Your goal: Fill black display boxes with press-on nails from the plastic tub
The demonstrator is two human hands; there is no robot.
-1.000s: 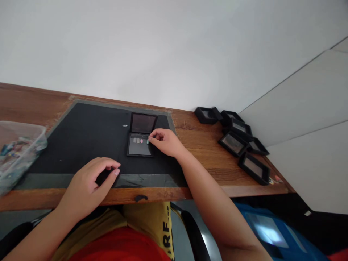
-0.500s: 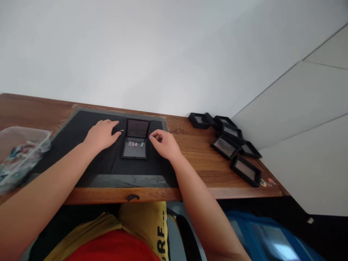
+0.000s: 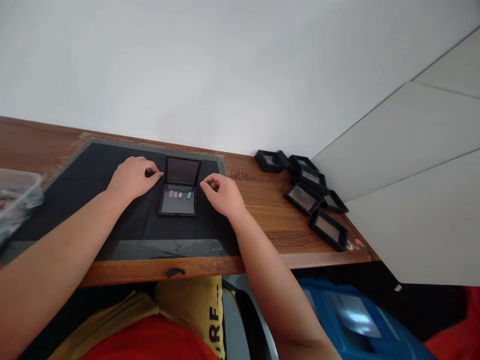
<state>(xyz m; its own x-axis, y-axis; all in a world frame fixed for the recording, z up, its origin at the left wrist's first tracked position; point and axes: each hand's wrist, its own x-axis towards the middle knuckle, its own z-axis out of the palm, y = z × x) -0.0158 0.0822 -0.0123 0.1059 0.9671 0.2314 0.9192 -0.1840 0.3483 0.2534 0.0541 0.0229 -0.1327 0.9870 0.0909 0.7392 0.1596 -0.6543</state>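
A small black case (image 3: 178,201) lies with its lid (image 3: 182,171) raised on the black mat (image 3: 138,227). Inside, in a row, are several small pieces that look like press-on nails: greyish ones (image 3: 171,194), a pink one (image 3: 180,195) and, set apart to the right, a green one (image 3: 189,195). My left hand (image 3: 131,177) is left of the lid, thumb and fingers pinched together; whatever they hold is hidden. To the right of the case, my right hand (image 3: 223,194) also makes a pinch near its edge, and I cannot see what is in it.
On the right of the wooden table (image 3: 258,210) are several black boxes with clear windows (image 3: 329,229), against the wall. A clear plastic tub (image 3: 22,182) of small packets is at the left edge. Below the table stands a blue plastic object (image 3: 345,320).
My left hand has gone from spread fingers to a pinch where a small silvery piece lay; that piece is now out of sight. The view has shifted slightly.
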